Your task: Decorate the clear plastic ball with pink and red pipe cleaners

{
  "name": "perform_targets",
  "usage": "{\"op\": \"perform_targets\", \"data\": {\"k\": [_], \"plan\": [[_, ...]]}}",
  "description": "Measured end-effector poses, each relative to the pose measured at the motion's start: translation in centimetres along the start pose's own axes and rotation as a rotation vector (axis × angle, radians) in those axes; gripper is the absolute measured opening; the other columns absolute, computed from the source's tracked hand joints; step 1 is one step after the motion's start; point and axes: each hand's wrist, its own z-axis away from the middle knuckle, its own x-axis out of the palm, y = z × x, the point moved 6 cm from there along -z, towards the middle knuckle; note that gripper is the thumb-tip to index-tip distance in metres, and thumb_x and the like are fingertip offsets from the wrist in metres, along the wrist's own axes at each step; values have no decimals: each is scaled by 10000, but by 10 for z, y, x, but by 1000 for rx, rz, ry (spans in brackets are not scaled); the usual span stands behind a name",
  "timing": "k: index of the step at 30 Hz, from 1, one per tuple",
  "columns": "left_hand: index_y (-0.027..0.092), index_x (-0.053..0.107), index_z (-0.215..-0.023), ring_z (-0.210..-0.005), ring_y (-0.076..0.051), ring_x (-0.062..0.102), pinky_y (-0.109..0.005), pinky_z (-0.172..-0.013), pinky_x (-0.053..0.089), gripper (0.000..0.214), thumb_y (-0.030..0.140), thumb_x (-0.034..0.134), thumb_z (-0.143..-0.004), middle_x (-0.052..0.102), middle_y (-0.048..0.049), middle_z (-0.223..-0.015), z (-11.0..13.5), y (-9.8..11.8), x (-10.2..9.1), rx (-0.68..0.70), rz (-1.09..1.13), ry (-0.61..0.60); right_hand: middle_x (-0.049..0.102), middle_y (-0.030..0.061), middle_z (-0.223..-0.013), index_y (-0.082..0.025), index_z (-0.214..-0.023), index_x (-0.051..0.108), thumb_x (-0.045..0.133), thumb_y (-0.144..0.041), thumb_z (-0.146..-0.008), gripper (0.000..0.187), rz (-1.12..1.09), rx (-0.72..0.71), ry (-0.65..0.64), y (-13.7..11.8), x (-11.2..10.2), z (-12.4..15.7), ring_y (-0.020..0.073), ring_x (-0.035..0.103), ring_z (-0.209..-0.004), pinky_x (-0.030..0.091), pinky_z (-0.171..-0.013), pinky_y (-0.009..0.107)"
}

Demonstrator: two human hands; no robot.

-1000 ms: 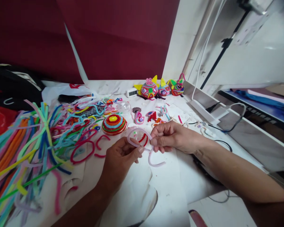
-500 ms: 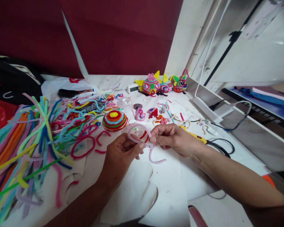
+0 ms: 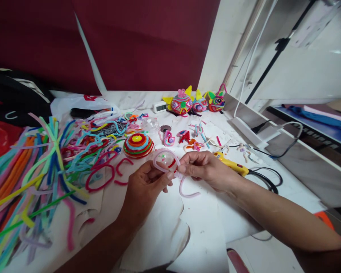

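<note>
My left hand (image 3: 146,187) and my right hand (image 3: 206,168) meet over the white table, both pinching a pale pink pipe cleaner (image 3: 184,191) that loops over a small clear ball (image 3: 165,159) with a red strand on it. The pipe cleaner's loose end curls down toward me. Just beyond the hands lies a round dome wound in rainbow pipe cleaners (image 3: 138,145). A yellow glue gun (image 3: 231,165) lies right behind my right wrist.
A big heap of coloured pipe cleaners (image 3: 31,170) covers the left of the table. Three finished colourful balls (image 3: 197,103) and a small white clock (image 3: 159,107) stand at the back. Small bent pieces (image 3: 184,136) lie mid-table. A white power strip (image 3: 246,131) and black cable (image 3: 268,178) run along the right.
My view shifted slightly, so the glue gun behind my right wrist came into sight. Both hands stay pinched on the pink pipe cleaner, with my right hand a little closer to the left.
</note>
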Motion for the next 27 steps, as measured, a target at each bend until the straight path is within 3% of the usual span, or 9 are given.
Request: {"op": "perform_targets", "data": {"k": [18,27], "plan": [[177,593,-824,-590,-108,602,-194,-488,451,174,233,741,-750,675,19,-657,-2,-2,0,7,35,-27,580,-42,-624,-149,-730,636,802,-343,-679,260,-38,-77,29,1,5,0,79,461,-569,342,-565,233],[156,602,-818,-578,-111,593,-197,-474,447,203,234,761,-719,673,5,-643,-3,-1,0,3,45,-11,558,-56,-602,-154,-724,621,805,-363,-673,283,-62,-91,39,2,8,1,82,457,-563,339,-569,237]]}}
